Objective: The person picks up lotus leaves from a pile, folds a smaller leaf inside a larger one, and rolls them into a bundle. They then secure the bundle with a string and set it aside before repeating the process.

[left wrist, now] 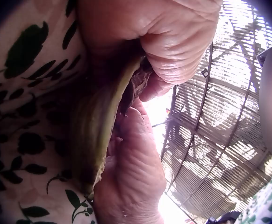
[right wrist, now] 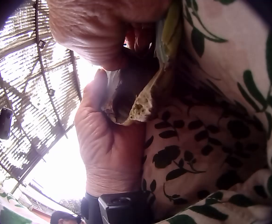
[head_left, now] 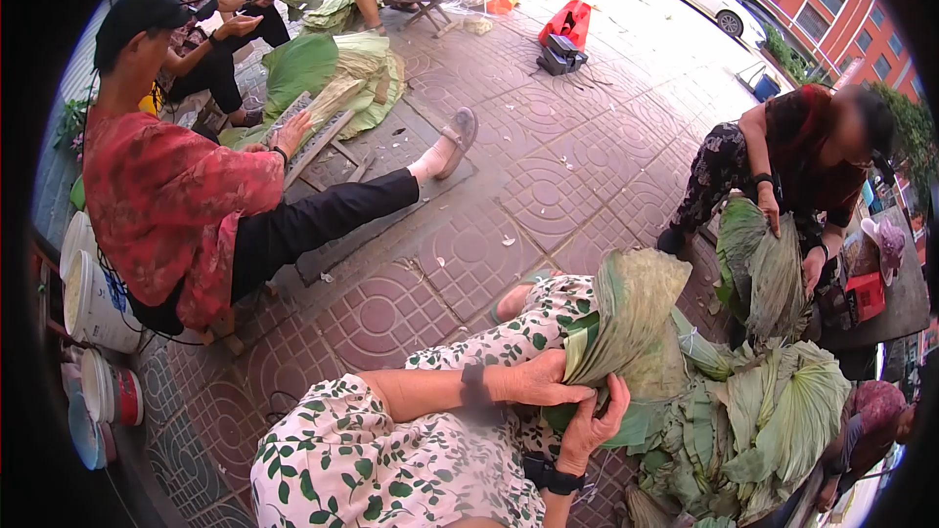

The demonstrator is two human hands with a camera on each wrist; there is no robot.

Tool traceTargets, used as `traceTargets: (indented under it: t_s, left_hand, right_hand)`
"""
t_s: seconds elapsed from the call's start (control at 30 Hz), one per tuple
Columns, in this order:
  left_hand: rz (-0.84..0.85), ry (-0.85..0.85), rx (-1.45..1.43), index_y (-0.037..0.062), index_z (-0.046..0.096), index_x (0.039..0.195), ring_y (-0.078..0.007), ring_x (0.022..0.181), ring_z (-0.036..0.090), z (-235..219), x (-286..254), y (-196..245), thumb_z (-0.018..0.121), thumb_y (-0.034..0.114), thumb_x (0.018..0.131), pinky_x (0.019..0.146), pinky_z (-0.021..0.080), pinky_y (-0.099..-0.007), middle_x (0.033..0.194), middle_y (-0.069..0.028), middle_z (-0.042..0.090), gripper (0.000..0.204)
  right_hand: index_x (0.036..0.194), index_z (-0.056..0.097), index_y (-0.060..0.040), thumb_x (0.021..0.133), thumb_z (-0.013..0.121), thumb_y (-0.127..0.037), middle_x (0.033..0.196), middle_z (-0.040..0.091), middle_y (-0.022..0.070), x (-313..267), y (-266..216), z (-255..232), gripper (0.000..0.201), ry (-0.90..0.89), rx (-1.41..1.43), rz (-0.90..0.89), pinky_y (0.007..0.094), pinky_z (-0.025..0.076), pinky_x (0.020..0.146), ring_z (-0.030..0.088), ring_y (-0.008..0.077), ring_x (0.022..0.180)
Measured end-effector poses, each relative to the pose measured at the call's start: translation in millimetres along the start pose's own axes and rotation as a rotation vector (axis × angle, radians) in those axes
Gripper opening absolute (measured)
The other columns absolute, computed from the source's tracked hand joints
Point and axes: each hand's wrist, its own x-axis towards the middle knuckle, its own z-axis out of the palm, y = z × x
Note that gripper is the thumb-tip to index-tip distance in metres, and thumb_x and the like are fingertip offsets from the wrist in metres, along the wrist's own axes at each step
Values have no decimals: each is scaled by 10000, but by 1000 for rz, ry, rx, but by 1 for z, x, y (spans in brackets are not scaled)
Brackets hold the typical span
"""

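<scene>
Both hands hold a folded bundle of large lotus leaves [head_left: 626, 313] over the lap, green inside and yellowish brown outside. The left hand [head_left: 538, 378] grips its near edge, back of the hand upward. Close beside it, the right hand [head_left: 594, 420] pinches the bundle's lower edge with thumb and fingers. In the left wrist view a pale green rib or folded edge [left wrist: 96, 140] runs below the left hand [left wrist: 168, 42]. From the right wrist, a rough, pitted cut end [right wrist: 140, 109] shows between the right hand [right wrist: 98, 32] and the left hand [right wrist: 108, 144].
A heap of lotus leaves [head_left: 743, 420] lies right of the lap. Across from it, a seated person [head_left: 812, 156] handles more leaves [head_left: 768, 264]. Left sits a person in red [head_left: 186, 205], one leg stretched over the paving, near white buckets [head_left: 98, 303]. Further leaves [head_left: 342, 88] lie beyond.
</scene>
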Motion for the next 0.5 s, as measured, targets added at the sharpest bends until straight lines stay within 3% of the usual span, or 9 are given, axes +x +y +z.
traceTargets:
  t_s: [0.17, 0.23, 0.5]
  left_hand:
    - [2, 3, 9, -15, 456, 1174, -206, 960, 535, -1, 0, 1, 664, 93, 766, 850, 432, -305, 1065, -122, 552, 471]
    - [-1, -1, 24, -14, 453, 1176, -204, 959, 536, -1, 0, 1, 664, 93, 766, 849, 433, -304, 1063, -122, 552, 473]
    - [16, 10, 21, -12, 447, 1173, -202, 948, 537, -1, 1, 1, 669, 95, 761, 837, 438, -305, 1055, -121, 551, 480]
  right_hand:
    - [1164, 522, -29, 862, 583, -75, 1187, 493, 116, 1, -1, 1, 312, 1, 8, -6, 328, 385, 925, 492, 245, 1074]
    - [1137, 526, -11, 806, 600, -14, 1166, 512, 174, 1, -4, 1, 340, 18, 14, -1, 388, 382, 926, 500, 322, 1065]
    - [1138, 525, -13, 808, 595, -8, 1165, 512, 174, 2, -4, 1, 338, 19, 21, -1, 384, 382, 927, 500, 319, 1063]
